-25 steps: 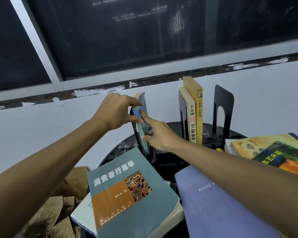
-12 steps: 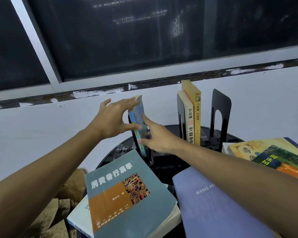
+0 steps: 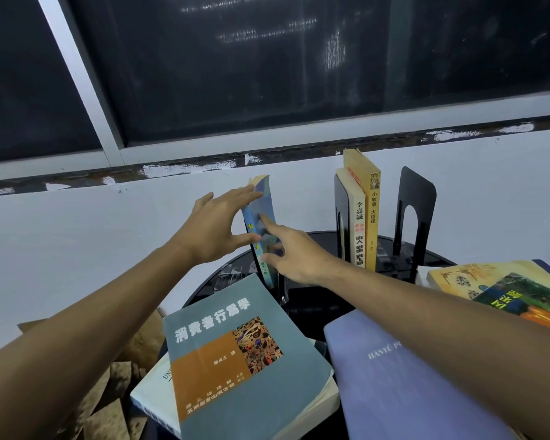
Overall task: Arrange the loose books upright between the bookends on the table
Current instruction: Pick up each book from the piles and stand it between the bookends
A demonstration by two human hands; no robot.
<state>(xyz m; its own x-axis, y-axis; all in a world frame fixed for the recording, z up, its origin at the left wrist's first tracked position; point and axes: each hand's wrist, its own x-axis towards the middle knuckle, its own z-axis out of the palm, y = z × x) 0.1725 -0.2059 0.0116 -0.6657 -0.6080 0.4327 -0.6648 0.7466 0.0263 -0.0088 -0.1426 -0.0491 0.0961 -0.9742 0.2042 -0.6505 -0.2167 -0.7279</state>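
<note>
held both bare arms stretched forward, forearms angled in toward each other. spread the left hand (image 3: 212, 230) wide, fingers straight and thumb set apart below them. raised the right hand (image 3: 299, 258) just beside the left thumb, index finger pointed up and leftward, other fingers loosely extended.

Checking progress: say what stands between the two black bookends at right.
Head view: a cream-spined book and a taller yellow book, upright against the left bookend; bare gap before the right bookend.
</note>
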